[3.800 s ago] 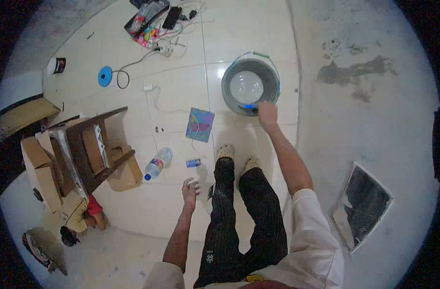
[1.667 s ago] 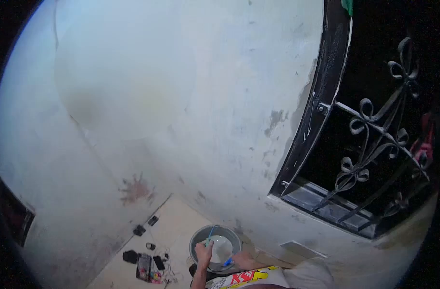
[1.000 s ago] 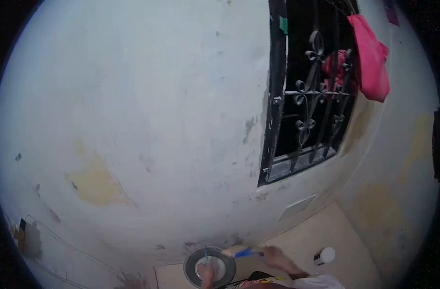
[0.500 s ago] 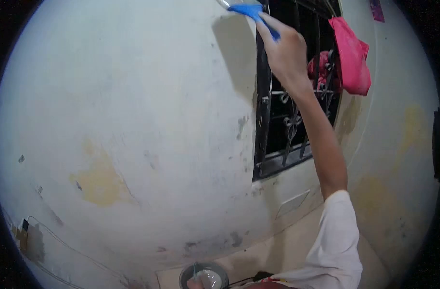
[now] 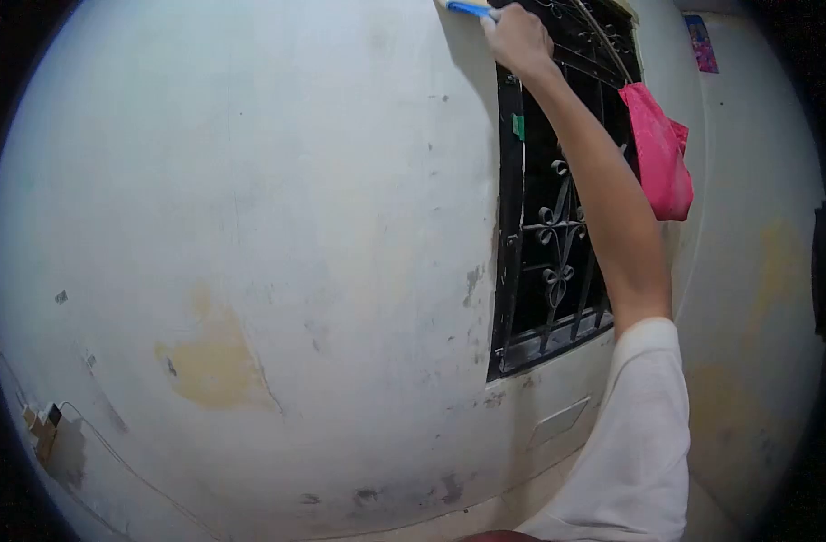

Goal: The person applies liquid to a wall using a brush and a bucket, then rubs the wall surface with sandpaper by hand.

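My right hand (image 5: 519, 41) is raised at the top of the view, its fingers wrapped round the handle of a blue paintbrush (image 5: 471, 9). The brush lies against or very close to the pale wall (image 5: 340, 135), just left of the barred window (image 5: 557, 244); its pale head is partly cut off by the upper edge. My bare forearm crosses in front of the window bars and runs down to a white sleeve (image 5: 634, 425). My left hand is out of the picture.
A pink cloth (image 5: 661, 154) hangs at the window's right side. The wall has yellow patches (image 5: 214, 361) and dark scuffs low down. At lower left, a cable (image 5: 115, 456) runs from a small box (image 5: 42, 429). A flat plate (image 5: 559, 422) sits below the window.
My view has tilted up, so the bucket of white paint and the hand beside it have dropped out of sight. My right hand keeps hold of the paintbrush, now higher in the picture.
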Demonstrator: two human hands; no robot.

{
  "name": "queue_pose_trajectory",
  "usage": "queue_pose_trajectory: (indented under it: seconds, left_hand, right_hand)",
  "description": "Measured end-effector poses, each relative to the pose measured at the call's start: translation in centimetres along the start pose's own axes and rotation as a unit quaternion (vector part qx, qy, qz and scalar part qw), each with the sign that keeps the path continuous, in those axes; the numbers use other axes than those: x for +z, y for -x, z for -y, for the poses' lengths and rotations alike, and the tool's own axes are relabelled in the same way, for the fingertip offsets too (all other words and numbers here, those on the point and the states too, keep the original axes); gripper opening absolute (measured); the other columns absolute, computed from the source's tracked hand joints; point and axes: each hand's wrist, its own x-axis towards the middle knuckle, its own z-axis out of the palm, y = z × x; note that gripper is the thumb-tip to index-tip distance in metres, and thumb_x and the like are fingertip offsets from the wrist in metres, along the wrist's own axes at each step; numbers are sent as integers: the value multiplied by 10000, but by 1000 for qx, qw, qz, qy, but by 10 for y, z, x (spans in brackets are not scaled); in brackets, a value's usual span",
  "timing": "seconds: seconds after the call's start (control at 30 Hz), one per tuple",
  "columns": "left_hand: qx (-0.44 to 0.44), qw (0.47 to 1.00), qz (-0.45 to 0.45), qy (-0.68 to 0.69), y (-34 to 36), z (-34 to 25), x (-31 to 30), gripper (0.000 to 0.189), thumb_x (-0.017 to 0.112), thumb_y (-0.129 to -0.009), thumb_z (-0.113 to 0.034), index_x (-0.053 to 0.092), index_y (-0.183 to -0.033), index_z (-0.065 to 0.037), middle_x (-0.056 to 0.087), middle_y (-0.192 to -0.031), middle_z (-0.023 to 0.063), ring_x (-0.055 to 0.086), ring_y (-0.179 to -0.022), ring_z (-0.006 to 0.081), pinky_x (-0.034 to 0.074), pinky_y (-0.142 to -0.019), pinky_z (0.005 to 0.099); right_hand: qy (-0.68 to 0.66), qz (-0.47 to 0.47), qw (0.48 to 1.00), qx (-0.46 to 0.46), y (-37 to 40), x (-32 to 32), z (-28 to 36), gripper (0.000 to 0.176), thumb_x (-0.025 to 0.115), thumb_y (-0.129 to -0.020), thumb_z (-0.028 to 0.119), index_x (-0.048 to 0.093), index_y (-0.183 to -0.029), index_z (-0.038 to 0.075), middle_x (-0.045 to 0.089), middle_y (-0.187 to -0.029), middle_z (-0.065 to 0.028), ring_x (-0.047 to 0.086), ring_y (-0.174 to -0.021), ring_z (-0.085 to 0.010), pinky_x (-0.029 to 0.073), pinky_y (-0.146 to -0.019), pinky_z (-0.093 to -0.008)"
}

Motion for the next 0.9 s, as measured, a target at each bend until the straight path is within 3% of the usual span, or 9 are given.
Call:
queue_pose_trajectory:
  seconds: [0.03,0.1,0.17,0.37,0.57,0.7,0.77,0.83,0.9]
  left_hand:
    - [0,1000,0,0,-1,1,-2,359,706,-749,-217,638,-899,103,641,-815,243,642,-769,355,499,-744,433]
    - [2,1000,4,0,-2,5,-5,359,704,-750,-217,638,-899,103,641,-815,242,642,-769,354,499,-744,432]
    - [3,1000,5,2,-2,7,-8,359,703,-750,-216,638,-900,104,641,-816,241,642,-770,354,499,-743,432]
    - [7,1000,12,-1,-2,19,-24,359,700,-752,-215,638,-902,106,641,-818,239,642,-771,351,498,-741,430]
    - [1,998,66,22,5,21,-49,360,697,-754,-213,637,-905,108,641,-819,236,642,-772,349,497,-739,429]
    - [-48,998,41,22,-9,62,-36,339,668,-775,-196,652,-938,102,649,-828,226,640,-772,337,489,-713,421]
    - [13,998,57,20,-7,68,-38,321,658,-788,-191,663,-958,81,653,-837,224,635,-748,330,476,-702,421]
    - [33,998,44,-26,-20,92,-25,321,660,-789,-201,666,-960,71,653,-837,232,635,-748,329,474,-708,425]
    - [47,996,30,-72,-10,103,-35,320,663,-791,-211,669,-961,60,653,-836,241,636,-747,328,472,-715,429]
  right_hand:
    - [15,23,998,-60,17,-5,-5,309,518,-906,253,658,-1014,-1,650,-931,-243,647,-851,-391,513,-744,-461]
    - [39,65,995,-62,53,-14,-14,342,523,-902,339,642,-1076,69,646,-952,-225,628,-861,-400,484,-800,-507]
    - [29,96,990,-102,98,-19,-27,320,538,-891,314,628,-1050,51,640,-913,-228,621,-841,-412,488,-778,-507]
    - [12,238,970,-55,264,-56,-48,352,550,-888,184,555,-1221,71,608,-820,-226,616,-757,-393,493,-673,-468]
    - [32,417,907,41,447,-83,-59,494,555,-899,211,420,-1367,125,574,-790,-214,595,-651,-373,470,-580,-469]
    - [24,491,864,106,557,-98,-60,505,558,-895,208,418,-1371,115,594,-815,-214,601,-648,-382,467,-585,-489]
    - [18,492,861,127,619,-100,-68,493,560,-892,206,437,-1359,106,604,-817,-215,605,-653,-385,469,-593,-495]
    - [6,461,883,87,679,-106,-81,460,568,-882,202,483,-1322,97,621,-821,-219,613,-681,-398,478,-630,-508]
    - [-2,496,866,59,679,-118,-90,391,572,-875,208,540,-1244,82,624,-819,-217,614,-702,-401,479,-653,-508]
